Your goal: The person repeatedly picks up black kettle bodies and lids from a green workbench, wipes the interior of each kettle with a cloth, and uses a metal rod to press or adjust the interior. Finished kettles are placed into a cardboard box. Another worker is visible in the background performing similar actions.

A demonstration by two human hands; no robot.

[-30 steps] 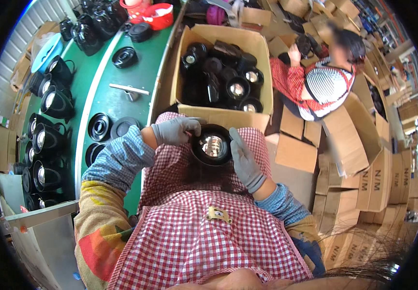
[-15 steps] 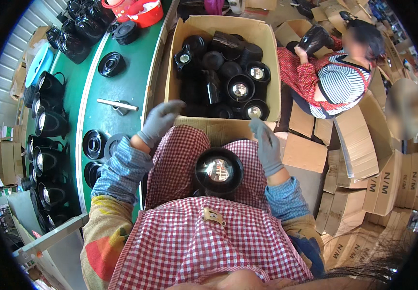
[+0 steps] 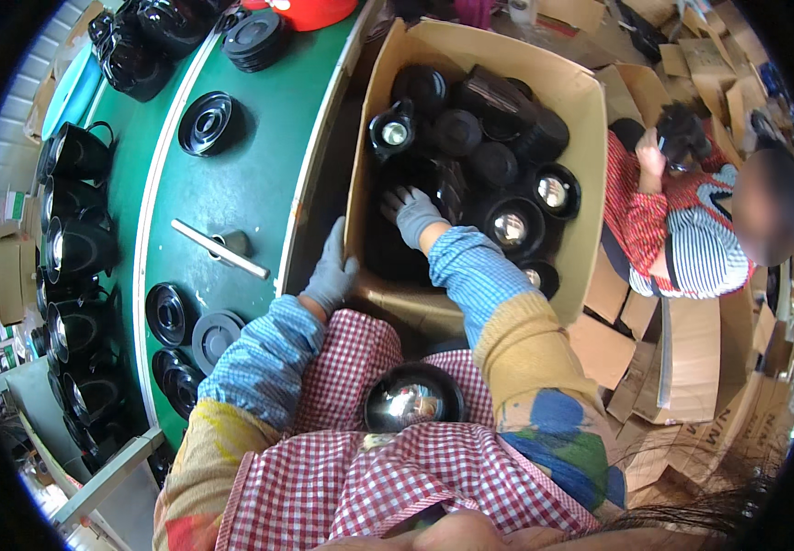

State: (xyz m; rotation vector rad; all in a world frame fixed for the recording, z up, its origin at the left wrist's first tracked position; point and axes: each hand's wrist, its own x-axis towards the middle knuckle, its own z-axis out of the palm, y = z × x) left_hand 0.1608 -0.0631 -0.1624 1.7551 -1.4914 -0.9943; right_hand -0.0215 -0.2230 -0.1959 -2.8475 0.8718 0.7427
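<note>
My right hand, in a grey glove, reaches down into a cardboard box of glossy black parts. Its fingers are spread over a dark part near the box's left side; whether they touch it I cannot tell. My left hand, also gloved, lies with straight fingers against the outside of the box's near left corner. In my lap, between my knees, rests a round black pot with a shiny metal inside. Inside the box are black pots with mirror-like bottoms and round black lids.
A green bench on the left bears black lids, a pale rod on a small cup, and a row of black jugs. At the right sits a co-worker among folded cartons.
My right hand has moved forward and left, from beside my knee into the box. My left hand has come down against the box's corner. The head view has shifted; the co-worker's posture differs.
</note>
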